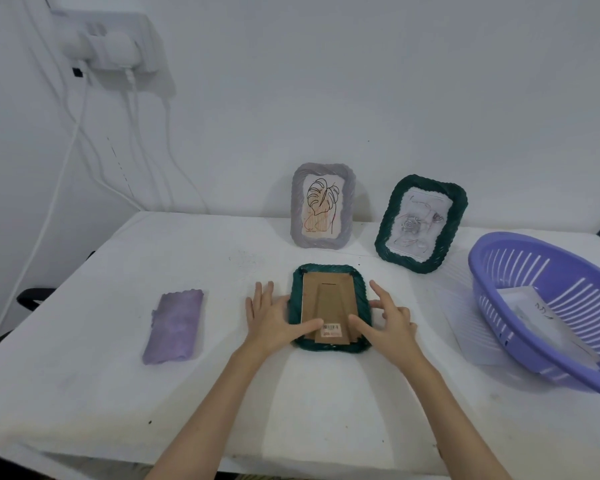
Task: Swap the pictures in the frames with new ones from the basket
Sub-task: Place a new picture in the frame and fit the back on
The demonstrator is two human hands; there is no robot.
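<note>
A dark green picture frame point(329, 306) lies face down near the middle of the white-covered table point(84, 375), its brown cardboard backing point(326, 303) with the folded easel stand and a barcode sticker point(331, 330) turned up. The left hand point(271, 320) rests flat along the frame's left edge, fingers straight and spread, thumb reaching across the lower backing toward the sticker. The right hand point(388, 320) sits at the frame's right edge, fingers loosely arched and fanned, thumb touching the lower right of the backing; neither hand grips anything. Behind the lying frame, two others stand upright against the wall: a grey frame point(323, 206) with a line drawing of a leaf, and to its right a second dark green frame point(421, 223), tilted, holding a pencil sketch of a rose. To the right a purple slotted plastic basket point(548, 306) sits tipped, overhanging the table's right side, with white paper sheets point(534, 306) inside and one sheet point(465, 323) lying just beside it on the cloth. A folded purple cloth point(175, 327) lies well left of the hands, with bare table between. Open tabletop runs from the frame to the near edge, crossed only by the forearms. White cables point(66, 168) hang from a wall socket point(115, 46) at upper left.
</note>
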